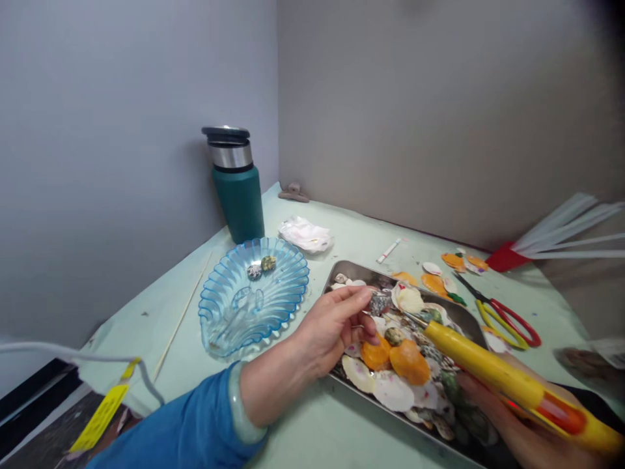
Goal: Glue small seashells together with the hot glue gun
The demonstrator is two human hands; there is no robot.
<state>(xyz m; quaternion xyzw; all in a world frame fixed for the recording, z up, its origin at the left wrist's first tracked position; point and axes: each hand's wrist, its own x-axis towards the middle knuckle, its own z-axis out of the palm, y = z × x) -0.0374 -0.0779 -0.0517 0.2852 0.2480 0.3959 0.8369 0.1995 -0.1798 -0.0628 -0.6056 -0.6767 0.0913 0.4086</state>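
My left hand (336, 326) pinches a small grey speckled shell (379, 303) between thumb and fingertips, over a metal tray (471, 319). In my right hand (527, 417), at the lower right, is a yellow hot glue gun (481, 358); its thin metal nozzle points toward the shell in my left hand. The gun's body partly covers my right fingers. Under both hands the tray is heaped with shells, among them orange scallop shells (409, 362) and white scallop shells (393, 391). Some of the tray's right side is hidden by the gun and hand.
Left stands a blue shell-shaped dish (229, 286) holding two small snail shells (261, 267). Behind are a green bottle (239, 202) and crumpled tissue (306, 234). Scissors (502, 319), loose orange shells (434, 284), a marker (389, 251) and clear sticks (576, 225) lie right.
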